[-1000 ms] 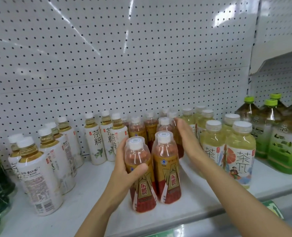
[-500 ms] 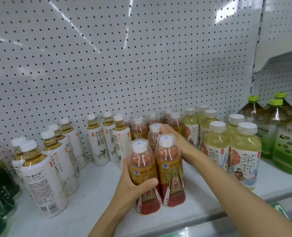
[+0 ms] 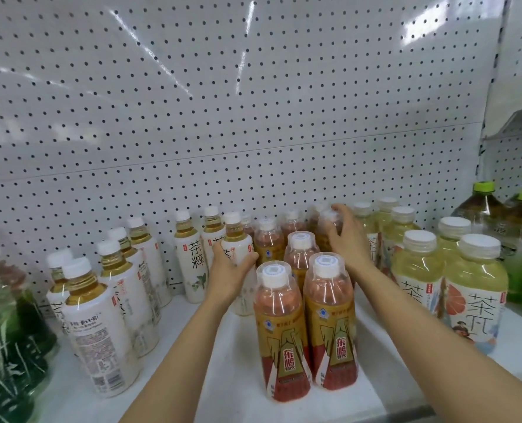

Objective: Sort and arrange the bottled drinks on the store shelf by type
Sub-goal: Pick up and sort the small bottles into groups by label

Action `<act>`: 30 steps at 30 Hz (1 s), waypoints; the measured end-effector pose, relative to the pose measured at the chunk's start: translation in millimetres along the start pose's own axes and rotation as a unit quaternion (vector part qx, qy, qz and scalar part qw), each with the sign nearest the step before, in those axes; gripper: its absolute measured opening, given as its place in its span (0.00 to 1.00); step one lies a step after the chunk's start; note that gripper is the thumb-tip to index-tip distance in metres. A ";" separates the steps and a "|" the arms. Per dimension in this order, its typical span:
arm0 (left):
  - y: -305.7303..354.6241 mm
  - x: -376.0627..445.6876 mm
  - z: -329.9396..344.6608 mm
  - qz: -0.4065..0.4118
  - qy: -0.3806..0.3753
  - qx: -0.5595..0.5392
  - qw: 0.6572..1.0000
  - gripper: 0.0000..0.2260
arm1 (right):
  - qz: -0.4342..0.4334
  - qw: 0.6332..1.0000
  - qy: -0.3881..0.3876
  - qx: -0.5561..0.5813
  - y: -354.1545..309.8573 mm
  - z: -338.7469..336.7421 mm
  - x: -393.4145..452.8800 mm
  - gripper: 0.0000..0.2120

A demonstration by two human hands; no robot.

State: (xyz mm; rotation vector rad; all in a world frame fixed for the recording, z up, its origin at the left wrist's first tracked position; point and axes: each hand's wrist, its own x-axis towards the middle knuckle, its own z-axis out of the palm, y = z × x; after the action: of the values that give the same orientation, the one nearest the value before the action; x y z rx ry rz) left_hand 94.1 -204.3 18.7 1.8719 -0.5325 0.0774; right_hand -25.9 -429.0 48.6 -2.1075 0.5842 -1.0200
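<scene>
Step in hand: tidying rows. Left hand (image 3: pixel 230 271) grips white-label tea bottle (image 3: pixel 238 254) beside red btls; right hand (image 3: pixel 346 239) curls over rear red bottle (image 3: pixel 327 227) mid-shelf. Next, prob: shift tea left w/o toppling neighbours.

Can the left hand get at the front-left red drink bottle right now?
Probably not at once: the left hand grips a white-label tea bottle. Once it lets go, the way looks free, since the front-left red bottle stands beside that forearm at the shelf front.

Glossy plastic btls (image 3: pixel 330 319), matt pegboard (image 3: pixel 253 102).
</scene>
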 end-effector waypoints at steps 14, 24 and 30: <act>-7.0 -60.6 -46.0 0.035 0.001 0.000 0.999 0.30 | -0.028 0.967 -0.190 0.165 -27.1 -20.4 -33.7 0.15; -3.7 -83.1 -54.4 0.058 0.015 0.027 0.998 0.33 | -0.108 0.983 -0.019 0.149 -81.3 -66.6 -52.2 0.16; -4.0 -106.8 -60.3 0.078 0.036 0.025 0.996 0.29 | -0.273 0.944 -0.080 0.170 -150.1 -72.0 -137.9 0.15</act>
State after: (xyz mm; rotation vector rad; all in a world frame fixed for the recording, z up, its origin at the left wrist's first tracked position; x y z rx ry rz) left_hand 12.2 -114.0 4.5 1.8667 -0.6315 0.2639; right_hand -151.5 -271.6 127.3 -2.0446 -0.2673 -1.1282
